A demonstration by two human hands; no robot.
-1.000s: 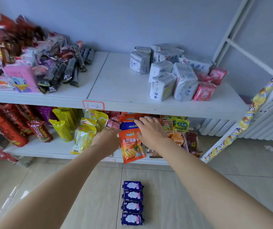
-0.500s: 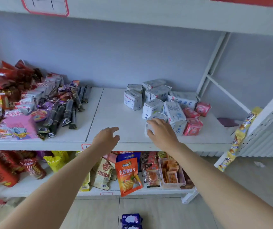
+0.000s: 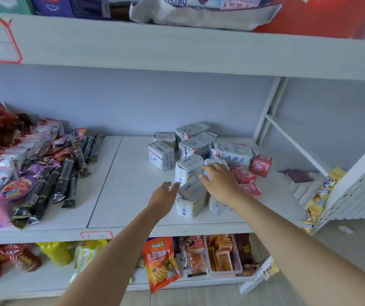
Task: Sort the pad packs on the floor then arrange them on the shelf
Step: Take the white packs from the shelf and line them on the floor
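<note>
Both hands over white pad packs (image 3: 190,171) clustered mid-shelf (image 3: 133,180). Left hand (image 3: 165,195): fingers loosely spread, tips near a pack at one o'clock, contact unclear. Right hand (image 3: 219,181): fingers curled, seemingly gripping a pack at twelve. Pink packs (image 3: 246,177) at three o'clock.

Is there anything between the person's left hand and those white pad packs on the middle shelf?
Nothing visible. The left hand hovers open beside the front white pad pack, with only bare shelf below. The right hand already rests on the packs from the other side.
</note>
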